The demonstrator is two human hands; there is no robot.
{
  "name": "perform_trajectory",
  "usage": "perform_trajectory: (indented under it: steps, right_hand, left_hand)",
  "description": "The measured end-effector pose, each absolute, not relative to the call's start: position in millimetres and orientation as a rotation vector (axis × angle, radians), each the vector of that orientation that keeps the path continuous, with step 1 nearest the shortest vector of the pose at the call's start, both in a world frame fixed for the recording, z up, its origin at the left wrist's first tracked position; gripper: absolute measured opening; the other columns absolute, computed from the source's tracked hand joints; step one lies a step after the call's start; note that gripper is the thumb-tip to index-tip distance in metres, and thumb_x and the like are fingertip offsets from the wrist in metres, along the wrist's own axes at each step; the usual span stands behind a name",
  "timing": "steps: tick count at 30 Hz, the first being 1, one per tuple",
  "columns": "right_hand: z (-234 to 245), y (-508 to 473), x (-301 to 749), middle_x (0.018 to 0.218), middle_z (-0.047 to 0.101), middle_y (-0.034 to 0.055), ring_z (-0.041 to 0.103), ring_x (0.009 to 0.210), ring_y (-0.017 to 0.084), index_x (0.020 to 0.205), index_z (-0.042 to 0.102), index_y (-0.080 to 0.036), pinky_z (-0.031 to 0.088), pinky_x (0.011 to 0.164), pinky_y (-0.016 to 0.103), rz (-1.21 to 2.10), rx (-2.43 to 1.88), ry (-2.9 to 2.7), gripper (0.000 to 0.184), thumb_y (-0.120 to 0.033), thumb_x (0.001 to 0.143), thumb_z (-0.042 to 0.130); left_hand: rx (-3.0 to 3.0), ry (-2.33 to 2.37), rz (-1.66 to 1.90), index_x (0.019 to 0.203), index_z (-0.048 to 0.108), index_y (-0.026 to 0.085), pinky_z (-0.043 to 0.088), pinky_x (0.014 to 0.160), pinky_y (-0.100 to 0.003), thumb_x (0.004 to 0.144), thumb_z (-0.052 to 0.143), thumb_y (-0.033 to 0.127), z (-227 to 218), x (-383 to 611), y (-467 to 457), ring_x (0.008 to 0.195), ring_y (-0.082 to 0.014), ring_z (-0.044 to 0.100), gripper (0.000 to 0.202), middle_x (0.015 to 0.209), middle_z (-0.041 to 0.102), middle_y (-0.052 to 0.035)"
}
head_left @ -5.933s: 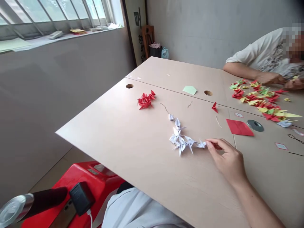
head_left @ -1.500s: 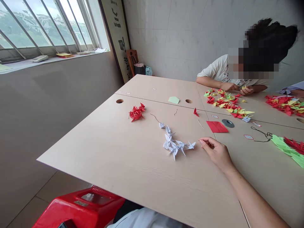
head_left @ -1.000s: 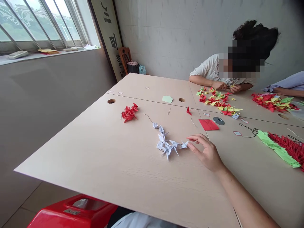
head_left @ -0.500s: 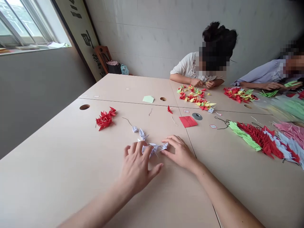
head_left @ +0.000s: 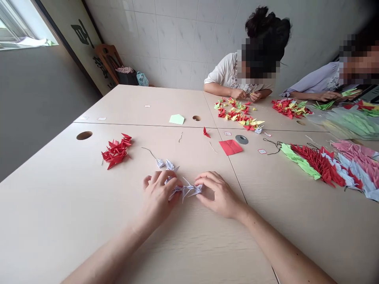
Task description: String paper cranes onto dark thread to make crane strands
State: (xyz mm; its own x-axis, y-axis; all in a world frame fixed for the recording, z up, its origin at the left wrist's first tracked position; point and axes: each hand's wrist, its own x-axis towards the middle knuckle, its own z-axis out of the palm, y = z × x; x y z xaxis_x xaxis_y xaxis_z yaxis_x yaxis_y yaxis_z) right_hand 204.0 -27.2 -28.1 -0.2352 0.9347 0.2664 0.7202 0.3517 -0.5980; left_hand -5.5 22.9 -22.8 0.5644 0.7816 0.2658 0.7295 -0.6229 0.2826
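Observation:
A string of white paper cranes (head_left: 183, 190) lies on the pale wooden table (head_left: 59, 197), with a dark thread (head_left: 149, 152) trailing from its far end. My left hand (head_left: 156, 199) curls over the middle of the string and hides part of it. My right hand (head_left: 219, 193) grips the near end crane between thumb and fingers. The two hands face each other with a short stretch of cranes between them. Two white cranes stand out past my left fingers toward the far side.
A red crane pile (head_left: 116, 152) lies left of my hands, and a red paper square (head_left: 230, 147) lies ahead. Two co-workers (head_left: 225, 75) (head_left: 322, 94) fold beside loose coloured cranes (head_left: 238, 114). Strung crane bundles (head_left: 316, 165) lie at the right.
My left hand has come in over the white cranes, and my right hand has closed on their near end. The view has swung toward the right, bringing more of the table into sight.

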Motion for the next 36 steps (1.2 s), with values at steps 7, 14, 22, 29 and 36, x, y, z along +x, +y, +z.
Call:
perform_trajectory:
  steps: [7,14,22,29,36]
  right_hand:
    - [-32,-25,194,0.102,0.064,0.0031,0.057,0.096,0.019,0.088,0.061,-0.023,0.044,0.087,0.036,0.410,-1.428,-2.010,0.004,-0.020,0.087,0.060]
    - [-31,-26,198,0.095,0.065,0.0028,0.058,0.088,0.018,0.079,0.057,-0.022,0.044,0.084,0.037,0.344,-1.450,-1.999,0.011,-0.013,0.084,0.059]
    - [-34,-27,198,0.099,0.065,0.0036,0.058,0.094,0.020,0.089,0.060,-0.024,0.045,0.086,0.037,0.373,-1.444,-2.035,0.007,-0.018,0.085,0.061]
    - [-15,-32,218,0.102,0.061,0.0026,0.058,0.094,0.018,0.100,0.053,-0.024,0.048,0.080,0.029,0.518,-1.561,-1.973,0.030,-0.023,0.076,0.072]
    - [-21,-34,211,0.069,0.055,-0.0064,0.050,0.063,0.011,0.072,0.047,-0.022,0.035,0.056,0.022,0.584,-1.666,-2.092,0.027,-0.026,0.073,0.074]
  left_hand:
    - [2.625,1.229,0.547,0.094,0.067,0.034,0.030,0.083,-0.043,0.085,0.060,0.019,-28,-7,24,0.100,-0.0236,0.055,0.018,0.111,0.063,-0.0013]
    - [2.623,1.278,0.523,0.087,0.066,0.029,0.029,0.084,-0.044,0.083,0.058,0.018,-25,-7,23,0.099,-0.0236,0.055,0.015,0.111,0.064,-0.0028]
    - [2.630,1.134,0.579,0.103,0.062,0.029,0.022,0.096,-0.051,0.087,0.058,0.040,-17,-3,16,0.113,-0.0269,0.052,0.020,0.118,0.064,-0.0054]
    - [2.631,1.172,0.575,0.088,0.065,0.029,0.018,0.101,-0.052,0.087,0.059,0.027,-27,-5,23,0.112,-0.0259,0.054,0.006,0.107,0.068,-0.0008]
    - [2.628,1.200,0.613,0.083,0.064,0.028,0.019,0.101,-0.052,0.087,0.060,0.025,-27,-5,24,0.110,-0.0249,0.055,0.007,0.105,0.069,0.0003]
